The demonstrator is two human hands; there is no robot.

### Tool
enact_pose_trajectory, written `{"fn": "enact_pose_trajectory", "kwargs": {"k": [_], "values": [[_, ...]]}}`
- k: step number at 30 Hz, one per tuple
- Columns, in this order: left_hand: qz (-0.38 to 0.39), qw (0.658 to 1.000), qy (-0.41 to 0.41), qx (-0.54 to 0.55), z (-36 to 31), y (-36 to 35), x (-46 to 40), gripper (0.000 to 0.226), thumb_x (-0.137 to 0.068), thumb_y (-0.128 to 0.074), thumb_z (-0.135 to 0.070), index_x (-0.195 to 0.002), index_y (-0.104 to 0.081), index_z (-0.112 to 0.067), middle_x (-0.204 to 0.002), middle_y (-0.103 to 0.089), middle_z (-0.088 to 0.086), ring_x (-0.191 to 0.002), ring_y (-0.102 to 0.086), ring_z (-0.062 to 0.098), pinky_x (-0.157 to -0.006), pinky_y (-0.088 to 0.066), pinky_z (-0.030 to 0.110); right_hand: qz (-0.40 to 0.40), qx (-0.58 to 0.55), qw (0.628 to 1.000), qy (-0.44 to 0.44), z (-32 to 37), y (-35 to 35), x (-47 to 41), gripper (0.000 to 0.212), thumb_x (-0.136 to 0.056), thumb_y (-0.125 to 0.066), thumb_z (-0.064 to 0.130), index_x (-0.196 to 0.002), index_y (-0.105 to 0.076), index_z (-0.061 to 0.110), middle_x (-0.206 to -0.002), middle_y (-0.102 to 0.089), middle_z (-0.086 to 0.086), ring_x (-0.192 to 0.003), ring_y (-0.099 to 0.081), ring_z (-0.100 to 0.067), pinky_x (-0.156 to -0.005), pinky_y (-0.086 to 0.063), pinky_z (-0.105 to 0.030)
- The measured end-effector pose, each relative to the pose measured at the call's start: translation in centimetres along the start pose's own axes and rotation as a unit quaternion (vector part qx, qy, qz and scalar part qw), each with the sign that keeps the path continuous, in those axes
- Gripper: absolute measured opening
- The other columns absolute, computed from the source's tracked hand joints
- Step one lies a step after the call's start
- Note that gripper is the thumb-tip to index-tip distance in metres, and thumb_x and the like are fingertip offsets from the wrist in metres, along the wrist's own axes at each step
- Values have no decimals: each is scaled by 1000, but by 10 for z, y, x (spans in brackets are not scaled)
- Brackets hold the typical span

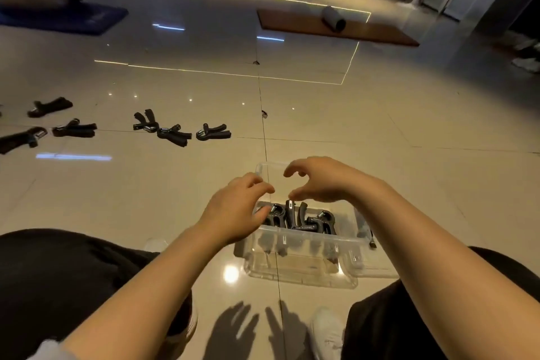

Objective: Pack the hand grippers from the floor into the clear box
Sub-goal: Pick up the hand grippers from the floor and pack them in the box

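Tiled floor (380, 131) carries loose hand grippers (213, 132) at left; my left hand (233, 210) and right hand (324, 181) hover, fingers loosely curled, empty, over clear box (304, 245).

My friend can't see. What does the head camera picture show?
Two empty hands, left hand and right hand, hover over a clear box on the tiled floor that holds a few black hand grippers. Six more grippers lie on the floor, farther away on the left.
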State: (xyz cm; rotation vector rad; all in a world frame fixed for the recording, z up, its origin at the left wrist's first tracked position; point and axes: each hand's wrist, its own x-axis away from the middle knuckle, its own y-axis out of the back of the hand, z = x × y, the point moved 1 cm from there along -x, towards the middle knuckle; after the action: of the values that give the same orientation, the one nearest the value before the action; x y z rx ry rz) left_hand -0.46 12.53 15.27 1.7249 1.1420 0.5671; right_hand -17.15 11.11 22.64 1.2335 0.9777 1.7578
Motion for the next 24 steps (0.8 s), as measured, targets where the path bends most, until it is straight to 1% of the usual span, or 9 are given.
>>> {"fn": "enact_pose_trajectory", "kwargs": {"k": [4,8,11,13,16,18,20,22,24], "values": [[98,971,-108,-191,-5,51,-27,47,-90,-52,-44,-135,-40,-33,-135,-41,-5,-116,-43,13,-93,-44,29,20,54,997,42,22,35,-1,53,-86,-64,33,-135,-43,26,-136,-47,1,-121,-45,-20,-91,-35,-29],[222,957,-88,-163,19,43,-64,57,-88,-53,-50,-139,-33,-34,-140,-36,-3,-121,-40,14,-100,-40,32,28,44,998,31,-11,10,-32,52,-84,-65,37,-132,-45,30,-134,-49,3,-119,-46,-16,-95,-38,-31],[271,912,-156,-266,46,0,-92,70,-83,-54,-58,-143,-25,-36,-148,-26,-1,-135,-25,20,-109,-30,39,54,41,998,-1,-52,-34,-74,55,-83,-67,39,-132,-45,30,-135,-46,1,-120,-45,-19,-98,-38,-32],[273,906,-183,-268,66,-36,-106,77,-80,-52,-65,-144,-19,-39,-154,-15,-2,-141,-12,21,-114,-18,41,64,56,996,-20,-76,-67,-104,58,-82,-67,42,-134,-43,31,-134,-45,0,-119,-47,-22,-94,-40,-33],[291,911,-167,-240,110,-86,-115,93,-73,-42,-80,-146,1,-43,-157,10,-4,-143,13,19,-117,0,47,96,54,994,-22,-104,-122,-152,74,-80,-69,41,-143,-29,33,-140,-38,-3,-123,-42,-25,-97,-41,-36],[308,913,-159,-213,138,-115,-108,97,-70,-35,-84,-145,10,-43,-154,23,-4,-140,25,17,-115,6,51,112,69,991,-16,-117,-157,-181,81,-80,-70,40,-145,-22,35,-145,-30,-3,-128,-36,-27,-98,-40,-40],[266,929,-179,-182,156,-139,-99,93,-74,-31,-85,-147,7,-41,-154,23,-3,-140,25,17,-115,5,53,113,102,988,-4,-126,-185,-206,83,-79,-70,43,-146,-20,35,-150,-22,-5,-132,-29,-29,-101,-39,-43],[210,944,-197,-158,166,-155,-91,88,-79,-30,-81,-149,-4,-34,-158,8,2,-144,11,22,-115,-4,54,123,133,983,19,-132,-209,-226,87,-78,-70,45,-146,-18,34,-155,-10,-6,-138,-19,-32,-107,-32,-48],[191,954,-197,-121,172,-167,-91,88,-81,-32,-79,-150,-7,-31,-158,4,3,-145,5,24,-113,-5,52,142,166,975,39,-136,-230,-239,91,-78,-69,47,-148,-12,32,-158,0,-5,-143,-5,-32,-112,-22,-51]]}}
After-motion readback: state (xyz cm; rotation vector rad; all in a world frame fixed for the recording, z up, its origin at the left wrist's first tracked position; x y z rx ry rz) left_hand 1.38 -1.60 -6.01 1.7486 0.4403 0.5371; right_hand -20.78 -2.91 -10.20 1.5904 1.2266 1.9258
